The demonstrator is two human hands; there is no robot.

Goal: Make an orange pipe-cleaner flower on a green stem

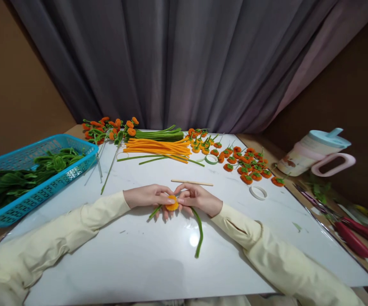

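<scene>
Between my two hands, above the white board, is a small yellow-orange pipe-cleaner flower (171, 204). My left hand (154, 198) pinches its left side with thumb and fingers. From the right, my right hand (199, 198) closes on the same flower with its fingertips. A green pipe cleaner (199, 233) comes out beneath my right hand and curves down, while a short green end shows below my left hand. How the green piece joins the flower is hidden by my fingers. Just beyond my hands lies a thin wooden stick (192, 182).
Orange pipe cleaners (157, 148) and green pipe cleaners (158, 134) lie at the back. Several finished orange flowers (246, 163) spread right, near a white tape roll (258, 193). A blue basket (43, 187) of green leaves stands left. A cup (314, 153) and red-handled pliers (354, 238) sit right.
</scene>
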